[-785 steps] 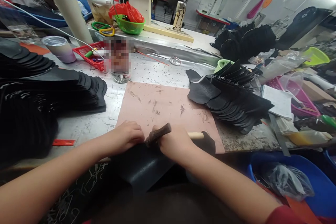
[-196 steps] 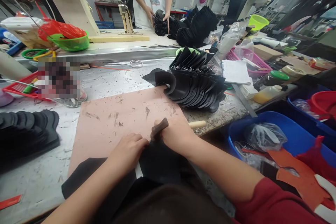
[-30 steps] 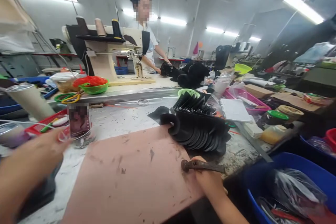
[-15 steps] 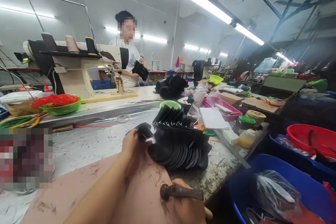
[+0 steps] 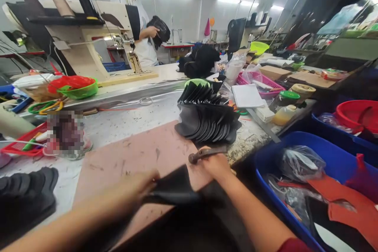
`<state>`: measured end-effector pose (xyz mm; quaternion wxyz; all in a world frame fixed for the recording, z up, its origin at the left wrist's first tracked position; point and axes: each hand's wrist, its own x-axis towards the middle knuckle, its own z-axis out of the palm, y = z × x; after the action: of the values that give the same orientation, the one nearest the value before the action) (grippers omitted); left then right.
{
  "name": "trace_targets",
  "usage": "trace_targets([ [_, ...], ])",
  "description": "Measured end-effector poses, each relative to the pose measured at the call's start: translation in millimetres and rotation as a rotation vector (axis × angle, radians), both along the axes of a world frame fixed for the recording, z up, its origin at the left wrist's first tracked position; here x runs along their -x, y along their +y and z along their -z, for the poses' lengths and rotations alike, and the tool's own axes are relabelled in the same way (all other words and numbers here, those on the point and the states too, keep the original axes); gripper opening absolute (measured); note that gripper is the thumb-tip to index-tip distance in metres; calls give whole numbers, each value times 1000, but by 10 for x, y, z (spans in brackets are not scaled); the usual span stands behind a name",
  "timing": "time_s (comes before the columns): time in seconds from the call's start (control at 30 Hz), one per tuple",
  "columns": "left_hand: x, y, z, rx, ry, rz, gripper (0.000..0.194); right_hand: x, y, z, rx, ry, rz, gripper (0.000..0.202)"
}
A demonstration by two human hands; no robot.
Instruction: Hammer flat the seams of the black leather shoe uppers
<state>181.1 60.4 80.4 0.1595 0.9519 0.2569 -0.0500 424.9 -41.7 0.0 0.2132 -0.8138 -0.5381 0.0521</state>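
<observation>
Pink mat (image 5: pixel 115 165), left hand (image 5: pixel 144 183) pinching black piece (image 5: pixel 177 183), right hand (image 5: pixel 215 165) gripping hammer (image 5: pixel 206 153).

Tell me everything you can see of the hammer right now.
The hammer is gripped in the right hand, above the right side of the pink mat. Its dark brown head looks like worn metal, with a rounded face pointing left and a flatter, narrower end pointing right. The fist hides most of the handle; a pale, wood-like bit shows beyond it. I can't tell whether the head touches the mat.
</observation>
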Motion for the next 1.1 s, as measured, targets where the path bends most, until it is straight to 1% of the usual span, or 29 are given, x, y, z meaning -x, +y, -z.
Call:
trace_targets([
  [0.03, 18, -137, 240, 21, 52, -23, 25, -17, -15, -45, 38, -3, -1, 22],
  [0.07, 37, -255, 435, 13, 92, -21, 30, -25, -31, -93, 74, -20, -9, 23],
  [0.1, 53, -347, 575, -37, 112, -2, 39, -20, -48, -145, 104, -50, -27, 23],
  [0.13, 59, -407, 656, -112, 110, 32, 47, -3, -63, -199, 136, -88, -53, 23],
  [0.17, 51, -435, 684, -171, 107, 82, 53, 27, -75, -253, 162, -127, -88, 22],
  [0.2, 27, -435, 668, -204, 110, 133, 56, 68, -84, -303, 177, -161, -131, 22],
  [0.27, -57, -382, 561, -211, 139, 193, 52, 165, -89, -384, 194, -214, -225, 21],
  [0.33, -153, -317, 450, -146, 179, 200, 45, 253, -84, -425, 197, -242, -299, 20],
  [0.37, -191, -299, 419, -93, 191, 175, 40, 283, -81, -432, 198, -252, -319, 20],
  [0.43, -231, -305, 426, 30, 183, 64, 29, 302, -83, -427, 213, -270, -324, 20],
  [0.47, -232, -327, 457, 91, 163, -19, 28, 291, -88, -419, 225, -283, -321, 21],
  [0.53, -210, -385, 527, 210, 99, -202, 40, 237, -110, -400, 248, -312, -310, 24],
  [0.57, -193, -408, 546, 276, 69, -278, 45, 199, -125, -390, 257, -322, -299, 25],
  [0.6, -178, -418, 543, 360, 47, -327, 48, 157, -143, -381, 266, -325, -277, 25],
  [0.67, -156, -384, 461, 573, -37, -365, 52, 69, -180, -365, 282, -315, -187, 24],
  [0.7, -148, -338, 391, 684, -134, -397, 55, 27, -199, -357, 289, -304, -129, 23],
  [0.73, -137, -277, 315, 771, -279, -457, 60, -14, -219, -350, 292, -289, -77, 22],
  [0.77, -121, -208, 243, 813, -463, -555, 65, -52, -240, -343, 287, -278, -29, 23],
  [0.8, -96, -142, 186, 802, -656, -678, 70, -88, -263, -336, 275, -272, 9, 23],
  [0.83, -59, -87, 151, 747, -817, -796, 74, -123, -288, -328, 254, -271, 40, 24],
  [0.87, -9, -52, 141, 671, -912, -880, 75, -155, -314, -319, 232, -275, 67, 24],
  [0.9, 55, -42, 154, 601, -931, -921, 73, -185, -343, -308, 212, -285, 93, 25],
  [0.93, 132, -57, 184, 554, -882, -926, 68, -215, -373, -297, 197, -298, 116, 25],
  [0.97, 222, -95, 222, 521, -783, -905, 61, -242, -404, -284, 189, -311, 136, 24],
  [1.03, 425, -210, 288, 432, -514, -836, 55, -289, -462, -256, 188, -328, 161, 23],
  [1.07, 531, -269, 304, 343, -377, -803, 55, -308, -488, -242, 187, -335, 166, 23],
  [1.1, 632, -318, 305, 200, -264, -775, 55, -322, -510, -229, 181, -342, 174, 23],
])
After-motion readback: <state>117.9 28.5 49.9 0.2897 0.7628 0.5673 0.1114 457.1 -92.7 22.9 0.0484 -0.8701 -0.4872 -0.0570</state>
